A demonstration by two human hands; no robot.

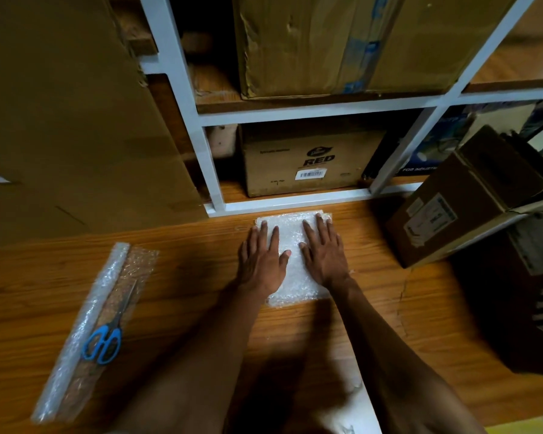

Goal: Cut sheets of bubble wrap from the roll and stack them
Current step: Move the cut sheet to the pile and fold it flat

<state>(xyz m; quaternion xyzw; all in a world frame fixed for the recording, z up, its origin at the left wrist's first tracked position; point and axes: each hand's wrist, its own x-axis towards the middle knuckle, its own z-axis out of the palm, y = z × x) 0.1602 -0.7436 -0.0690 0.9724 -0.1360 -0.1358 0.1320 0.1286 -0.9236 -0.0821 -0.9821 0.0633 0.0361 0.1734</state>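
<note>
Both hands, left (pixel 261 261) and right (pixel 323 252), lay flat on the stack (pixel 290 242), fingers straight, slightly spread. Scissors (pixel 105 333) rested on the roll (pixel 91 333), far left. Boxes (pixel 470 198) crowded right; shelf (pixel 282 205) just behind.

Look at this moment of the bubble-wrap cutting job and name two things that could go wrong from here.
1. The blue-handled scissors lie loose on the clear flattened bubble-wrap strip at the left; pulling that strip could send them sliding off.
2. Both the left hand and right hand press flat on the white stack of cut bubble-wrap sheets; its far edges look slightly uneven, so the springy sheets may shift once released.
</note>
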